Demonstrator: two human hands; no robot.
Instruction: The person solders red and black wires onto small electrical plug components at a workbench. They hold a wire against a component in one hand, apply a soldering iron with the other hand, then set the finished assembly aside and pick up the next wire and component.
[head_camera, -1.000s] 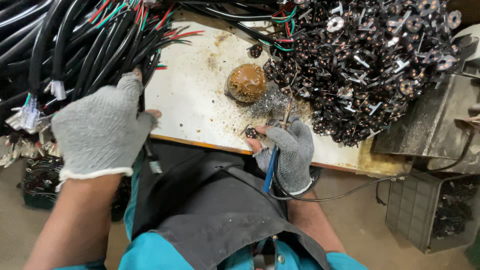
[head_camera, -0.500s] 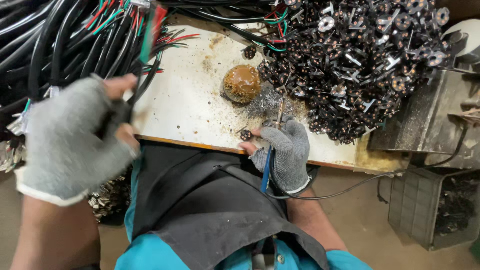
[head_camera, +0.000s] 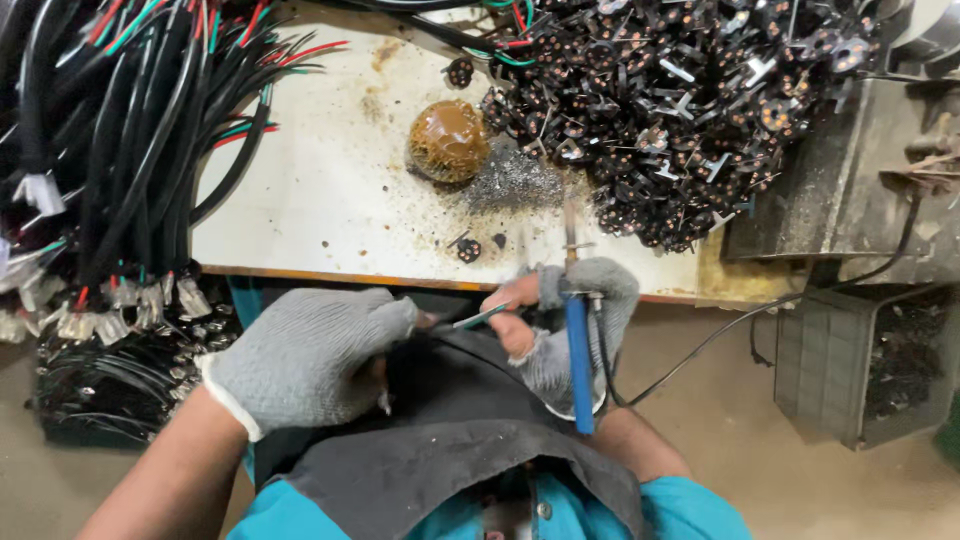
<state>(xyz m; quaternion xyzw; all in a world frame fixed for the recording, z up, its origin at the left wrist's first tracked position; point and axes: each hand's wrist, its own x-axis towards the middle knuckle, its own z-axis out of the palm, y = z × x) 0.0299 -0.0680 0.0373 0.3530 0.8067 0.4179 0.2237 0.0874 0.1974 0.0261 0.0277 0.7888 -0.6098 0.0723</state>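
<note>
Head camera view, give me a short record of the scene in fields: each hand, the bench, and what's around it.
left hand: grey glove, pinching a thin green wire
right hand: grey fingerless glove, gripping a blue-handled soldering iron, fingertips at the wire end
bench: white, stained
on bench: brown lump, pile of small black plug parts
left side: bundle of black cables

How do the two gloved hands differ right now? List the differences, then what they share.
The left hand is closed in a fist, back up, pinching a thin green wire; the right hand grips a blue-handled soldering iron upright.
The left hand's glove covers its fingers as far as shows; the right hand's glove leaves fingertips bare.
The left hand sits over the dark apron; the right hand is at the bench edge.
Both wear grey knit gloves.
</note>
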